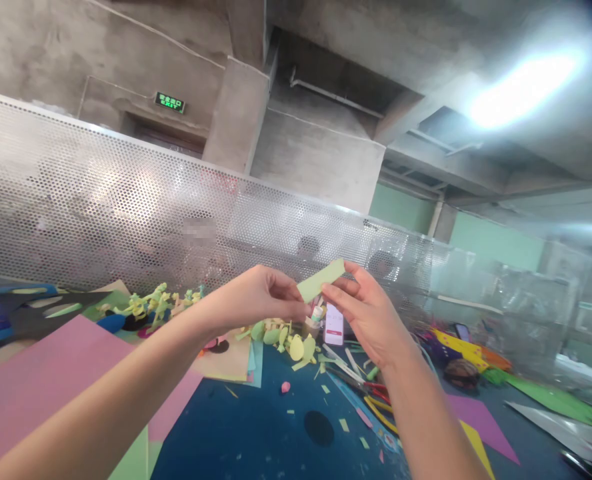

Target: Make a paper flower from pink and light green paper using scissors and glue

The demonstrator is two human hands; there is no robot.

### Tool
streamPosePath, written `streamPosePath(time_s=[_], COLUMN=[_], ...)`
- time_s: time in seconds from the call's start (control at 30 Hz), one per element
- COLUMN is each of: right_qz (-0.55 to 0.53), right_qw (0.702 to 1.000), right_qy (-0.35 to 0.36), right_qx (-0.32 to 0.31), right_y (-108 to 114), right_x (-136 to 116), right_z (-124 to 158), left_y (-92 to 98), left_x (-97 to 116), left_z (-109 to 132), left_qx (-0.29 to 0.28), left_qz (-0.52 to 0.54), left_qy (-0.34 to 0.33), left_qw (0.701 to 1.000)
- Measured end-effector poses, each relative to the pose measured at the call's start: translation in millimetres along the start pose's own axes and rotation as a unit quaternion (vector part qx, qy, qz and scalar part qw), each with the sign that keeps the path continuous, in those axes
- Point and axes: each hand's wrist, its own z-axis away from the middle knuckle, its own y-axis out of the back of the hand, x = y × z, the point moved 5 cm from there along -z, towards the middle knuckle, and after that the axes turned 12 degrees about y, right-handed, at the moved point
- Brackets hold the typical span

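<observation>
Both hands are raised above the table and hold a small light-green paper strip point(321, 279) between them. My left hand point(256, 297) pinches the strip's lower left end with thumb and fingers. My right hand point(369, 313) grips it from the right, with fingertips on its lower edge and behind its upper end. Below the hands lie yellow-green paper cut-outs point(286, 337), a small glue bottle point(316, 319) and a phone point(334, 325) on the blue table point(256, 433).
A pink sheet point(41, 380) covers the near left. Scissors with red and yellow handles point(371, 393) lie under my right forearm. Coloured paper scraps point(471, 360) spread to the right. A perforated metal screen point(126, 200) closes the far side of the table.
</observation>
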Motion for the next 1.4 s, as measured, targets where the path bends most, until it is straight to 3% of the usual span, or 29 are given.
streamPosePath(time_s=[0.1,0.17,0.4,0.7,1.07,1.27,1.4], right_qz=[-0.012,-0.015,-0.036,-0.028,-0.051,-0.076,-0.113], right_qw=[1.000,1.000,0.996,0.995,0.995,0.993,0.991], right_qy=[0.003,0.002,-0.027,-0.038,-0.041,-0.034,-0.030], right_qx=[-0.008,-0.021,-0.075,-0.091,-0.075,-0.080,-0.069], right_y=[3,3,-9,-14,-13,-10,-11], right_x=[-3,-5,-5,-3,4,3,0], right_z=[0,1,4,7,5,4,5], left_y=[-4.4,-3.8,-10.4,-6.6,1.4,-16.0,-17.3], left_x=[2,0,-8,-3,-4,5,5], left_z=[4,4,-3,-2,-2,3,3], left_qx=[-0.131,-0.159,-0.182,-0.144,-0.010,-0.155,-0.168], left_qz=[0.088,0.133,0.143,0.108,0.002,0.115,0.151], left_qy=[0.020,0.037,0.038,0.014,-0.018,-0.011,-0.005], left_qw=[0.987,0.978,0.972,0.984,1.000,0.981,0.974])
